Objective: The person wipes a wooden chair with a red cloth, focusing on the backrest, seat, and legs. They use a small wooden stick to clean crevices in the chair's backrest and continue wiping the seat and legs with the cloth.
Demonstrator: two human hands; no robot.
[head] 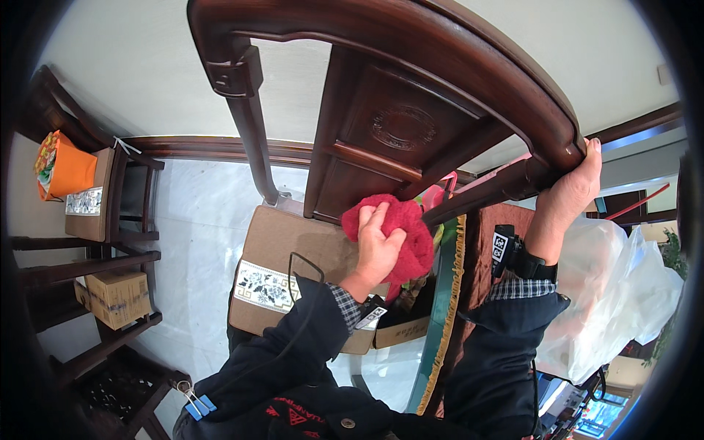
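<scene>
My left hand [378, 242] holds a bunched red cloth [410, 236], which lies against the lower part of a dark wooden chair's back splat [404, 124]. The splat carries a round carved medallion. At the right end of the chair's curved top rail [440, 49], my right hand [572, 173] is wrapped around the wood. Below the splat is a brown seat cushion [308, 236] with a white floral band [264, 286], partly covered by my left sleeve. The cloth hides part of the cushion's right side.
A table with a brown cover [503, 214] and gold fringe stands close on the right, bearing a translucent plastic bag [599, 291]. An open cardboard box [404, 333] sits beside the cushion. Leftward, another chair holds an orange bag [71, 170]; a carton [118, 297] rests nearby.
</scene>
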